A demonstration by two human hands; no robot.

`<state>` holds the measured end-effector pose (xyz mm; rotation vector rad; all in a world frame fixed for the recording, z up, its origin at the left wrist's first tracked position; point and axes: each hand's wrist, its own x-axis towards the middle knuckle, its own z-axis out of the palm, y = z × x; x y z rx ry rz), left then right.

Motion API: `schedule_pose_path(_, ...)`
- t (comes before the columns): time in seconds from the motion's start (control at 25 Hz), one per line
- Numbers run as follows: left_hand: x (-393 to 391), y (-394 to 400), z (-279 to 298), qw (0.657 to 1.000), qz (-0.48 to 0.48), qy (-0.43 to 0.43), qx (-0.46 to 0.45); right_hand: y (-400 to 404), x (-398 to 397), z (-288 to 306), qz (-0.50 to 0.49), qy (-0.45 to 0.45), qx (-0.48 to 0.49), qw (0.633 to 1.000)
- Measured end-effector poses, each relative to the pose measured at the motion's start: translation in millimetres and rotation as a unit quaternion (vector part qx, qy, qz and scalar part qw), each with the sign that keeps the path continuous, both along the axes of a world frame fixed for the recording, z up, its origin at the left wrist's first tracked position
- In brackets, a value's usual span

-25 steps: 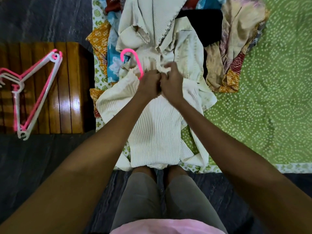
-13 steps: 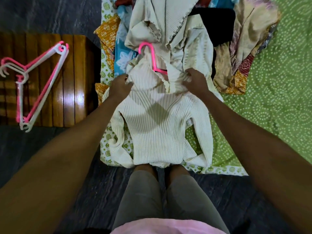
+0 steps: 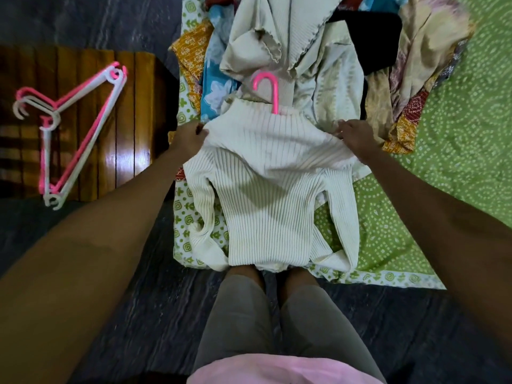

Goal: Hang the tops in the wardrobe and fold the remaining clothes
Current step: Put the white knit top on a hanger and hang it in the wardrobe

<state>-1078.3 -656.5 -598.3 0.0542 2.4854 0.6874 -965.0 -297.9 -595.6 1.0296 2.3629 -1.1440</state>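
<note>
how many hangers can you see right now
3 at least: one pink hanger inside the cream sweater, and a pink and white stacked on the wooden table; more may be hidden.

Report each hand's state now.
Left hand: grips the sweater at its shoulder.
Right hand: grips the sweater's other shoulder.

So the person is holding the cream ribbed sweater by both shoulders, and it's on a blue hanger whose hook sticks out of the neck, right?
Nearly. The hanger is pink, not blue; the head view shows its pink hook poking out of the neck of the cream ribbed sweater. The rest holds: the left hand and the right hand each grip a shoulder of the sweater.
</note>
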Motion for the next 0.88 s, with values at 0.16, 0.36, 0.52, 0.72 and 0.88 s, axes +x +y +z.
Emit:
schedule_pose_path(0.16, 0.7, 27.0, -4.9, 0.998, 0.003, 0.053, 0.044, -24.2, -14.4, 10.0, 0.069, 0.054, 0.125, 0.988)
schedule_pose_path(0.36, 6.3, 45.7, -20.5, 0.999, -0.004, -0.036, 0.003, -84.1, -64.4, 26.5, 0.169, 0.120, -0.015, 0.978)
schedule_pose_path(0.52, 7.5, 43.9, -24.9, 0.998, -0.054, -0.026, -0.025, -117.1, -93.1, 18.4, 0.096, 0.064, -0.070, 0.991)
schedule_pose_path(0.72, 20.3, 35.5, -10.1, 0.996, -0.073, 0.031, 0.032, -118.0, -84.9, 29.9, 0.084, 0.081, -0.093, 0.989)
schedule_pose_path(0.88, 37.5, 29.1, 24.8, 0.994, -0.055, 0.074, 0.064, -104.5, -57.7, 78.5, 0.178, 0.102, -0.027, 0.978)
